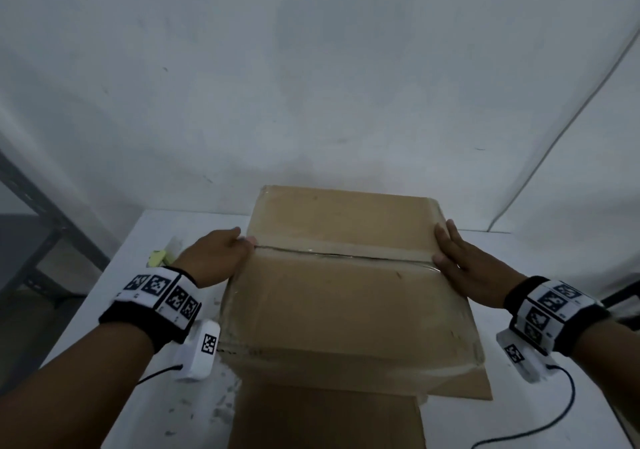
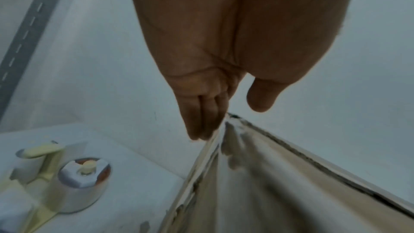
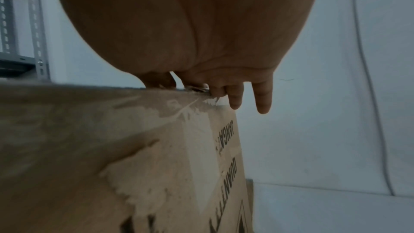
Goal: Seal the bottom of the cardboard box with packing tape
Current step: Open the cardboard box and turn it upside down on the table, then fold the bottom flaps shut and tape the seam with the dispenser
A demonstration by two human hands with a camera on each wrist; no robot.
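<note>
A brown cardboard box [image 1: 346, 296] stands on the white table [image 1: 156, 362] with its closed flaps up. Glossy clear tape runs along the middle seam [image 1: 346, 254] and down the sides. My left hand [image 1: 239, 244] is at the seam's left end, thumb on top, straight fingers [image 2: 201, 123] lying down the box's side wall [image 2: 268, 192]. My right hand [image 1: 450, 251] rests flat on the seam's right end, fingers straight. In the right wrist view two fingers [image 3: 262, 98] reach past the corner of the printed box side [image 3: 112, 148]. A yellowish tape dispenser [image 2: 67, 180] lies left of the box.
The dispenser [image 1: 157, 258] lies behind my left hand. A grey metal shelf frame [image 1: 41, 227] stands off the table's left. A lower flap [image 1: 460, 386] sticks out near the front right. Black cables [image 1: 540, 424] trail from both wrist cameras. A pale wall is close behind.
</note>
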